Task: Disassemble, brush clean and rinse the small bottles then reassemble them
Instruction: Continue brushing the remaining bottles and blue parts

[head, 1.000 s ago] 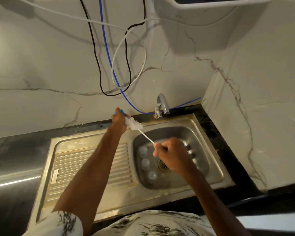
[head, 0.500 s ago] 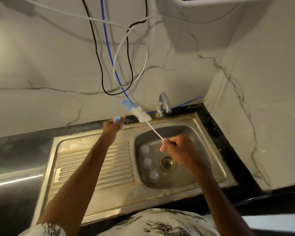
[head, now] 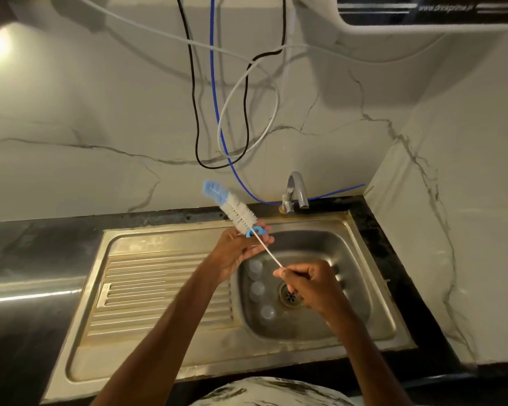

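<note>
A dark counter (head: 27,288) fills the lower left of the frame, and one steel sink (head: 165,364) is set into it, its ribbed drainboard (head: 159,291) to the left of the basin. On the marble wall above hang one black cable (head: 192,83), one blue cable (head: 213,83) and white cable (head: 247,80), one length or two: the tangle is hard to follow.

The left hand (head: 238,250) is held above the basin's left rim near the middle of the frame, palm up and fingers stretched almost straight, with one small blue ring (head: 256,230) lying on its fingertips. One bottle brush (head: 236,210) crosses just above those fingers, its white bristle head with a blue tip pointing to the upper left and its thin white stem slanting down to the right.

Three small bottles (head: 257,291) stand in a column along the left side of the basin floor, below the left hand and apart from both hands. One round drain (head: 289,297) lies just right of them.

The right hand (head: 311,285) is over the drain, fingers curled tight around the lower end of the brush stem. One steel tap (head: 295,190) stands at the sink's back edge. One white appliance (head: 423,16) shows in the upper right corner.
</note>
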Tool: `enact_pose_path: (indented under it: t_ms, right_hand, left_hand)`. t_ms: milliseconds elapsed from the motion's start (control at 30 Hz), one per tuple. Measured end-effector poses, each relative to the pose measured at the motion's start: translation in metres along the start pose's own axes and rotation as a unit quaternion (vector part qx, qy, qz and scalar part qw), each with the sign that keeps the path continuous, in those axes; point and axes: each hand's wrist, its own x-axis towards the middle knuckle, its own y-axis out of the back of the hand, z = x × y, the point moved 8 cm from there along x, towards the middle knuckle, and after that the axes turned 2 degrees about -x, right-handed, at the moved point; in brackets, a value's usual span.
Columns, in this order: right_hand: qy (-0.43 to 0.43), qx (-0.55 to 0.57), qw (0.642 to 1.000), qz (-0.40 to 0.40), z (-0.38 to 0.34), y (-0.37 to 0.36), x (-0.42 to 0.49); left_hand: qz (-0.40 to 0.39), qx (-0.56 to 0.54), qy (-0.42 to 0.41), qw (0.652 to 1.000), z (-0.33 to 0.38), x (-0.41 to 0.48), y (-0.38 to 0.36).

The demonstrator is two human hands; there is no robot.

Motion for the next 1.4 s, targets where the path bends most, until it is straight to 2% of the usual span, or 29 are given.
enact_pose_path:
  t_ms: [200, 433, 667, 800, 933, 1100, 1233, 1400]
  right_hand:
    - [0.000, 0.030, 0.999, 0.016, 0.005, 0.006, 0.002]
    - [-0.016, 0.068, 0.997, 0.007, 0.015, 0.004, 0.008]
    - [0.005, 0.120, 0.992, -0.027, 0.009, -0.003, 0.007]
    - [-0.022, 0.152, 0.985, -0.083, 0.007, -0.014, 0.002]
    - [-0.077, 0.198, 0.972, -0.105, 0.017, -0.021, 0.001]
    - [-0.073, 0.223, 0.961, -0.149, 0.014, -0.029, -0.009]
    - [-0.073, 0.189, 0.976, -0.075, 0.011, -0.025, -0.006]
    - [0.008, 0.105, 0.993, 0.046, -0.014, -0.011, 0.008]
  left_hand:
    - [0.008, 0.019, -0.019, 1.000, 0.020, 0.000, 0.009]
    - [-0.084, -0.054, -0.015, 0.995, 0.030, -0.004, 0.004]
    - [-0.019, -0.108, -0.032, 0.993, 0.039, -0.006, 0.008]
    - [-0.003, -0.173, -0.023, 0.985, 0.041, 0.002, 0.010]
    - [0.006, -0.184, -0.030, 0.982, 0.046, 0.008, 0.010]
    - [0.005, -0.201, -0.050, 0.978, 0.052, 0.011, 0.006]
    - [0.026, -0.189, -0.063, 0.980, 0.052, 0.011, -0.001]
    - [0.044, -0.140, -0.065, 0.987, 0.037, 0.006, -0.026]
